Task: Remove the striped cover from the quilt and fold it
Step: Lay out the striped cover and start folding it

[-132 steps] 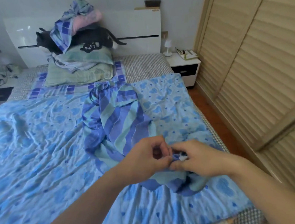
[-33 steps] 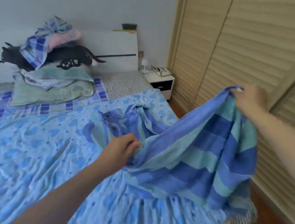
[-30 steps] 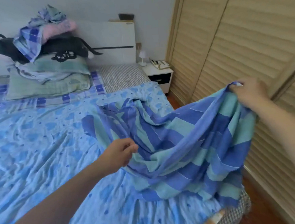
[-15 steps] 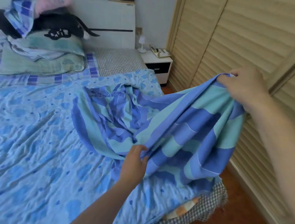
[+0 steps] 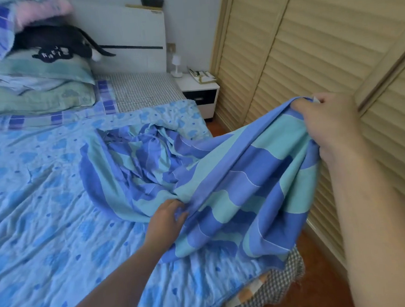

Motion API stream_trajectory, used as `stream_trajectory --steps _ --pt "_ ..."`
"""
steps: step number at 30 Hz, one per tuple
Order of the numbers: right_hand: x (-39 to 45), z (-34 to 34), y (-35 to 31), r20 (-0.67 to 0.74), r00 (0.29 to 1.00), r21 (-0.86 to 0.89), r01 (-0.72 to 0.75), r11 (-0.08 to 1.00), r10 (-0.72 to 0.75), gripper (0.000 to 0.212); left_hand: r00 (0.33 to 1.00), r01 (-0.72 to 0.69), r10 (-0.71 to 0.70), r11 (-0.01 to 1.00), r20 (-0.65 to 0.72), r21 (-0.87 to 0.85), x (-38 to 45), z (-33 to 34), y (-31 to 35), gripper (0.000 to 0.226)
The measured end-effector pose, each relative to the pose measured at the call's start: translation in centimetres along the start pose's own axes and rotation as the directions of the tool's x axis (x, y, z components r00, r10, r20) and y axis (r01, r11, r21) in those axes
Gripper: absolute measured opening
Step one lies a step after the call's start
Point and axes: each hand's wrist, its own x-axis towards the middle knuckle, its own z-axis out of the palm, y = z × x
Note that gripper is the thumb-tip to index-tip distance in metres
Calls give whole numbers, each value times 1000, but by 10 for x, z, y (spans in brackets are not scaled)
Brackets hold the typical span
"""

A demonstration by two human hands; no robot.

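The striped cover (image 5: pixel 242 181), in blue and teal bands, lies bunched on the light blue quilt (image 5: pixel 44 214) and stretches off the bed's right side. My right hand (image 5: pixel 330 124) grips one corner of the cover, raised beside the bed. My left hand (image 5: pixel 165 221) holds the cover's edge low over the quilt, its fingertips tucked into the fabric. The stretch between my hands hangs taut, with the lower part draping over the bed's corner.
A pile of pillows and clothes (image 5: pixel 27 70) sits at the white headboard (image 5: pixel 134 37). A white nightstand (image 5: pixel 199 93) with a small lamp stands at the bed's right. Slatted wooden wardrobe doors (image 5: pixel 332 34) run close along the right side, over a reddish floor strip (image 5: pixel 321 284).
Earlier both hands worked together at the cover's near edge. My right hand then lifted a corner up to the right, and my left hand slid down along the edge toward me.
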Motion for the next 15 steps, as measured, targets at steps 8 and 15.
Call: stream_trajectory --steps 8,15 --pt "-1 -2 -3 -56 998 -7 2 1000 -2 39 999 -48 47 999 27 18 -2 1 -8 24" --pt "0 -5 1 -97 995 12 -3 1000 5 40 994 -112 112 993 -1 39 2 -6 -9 4"
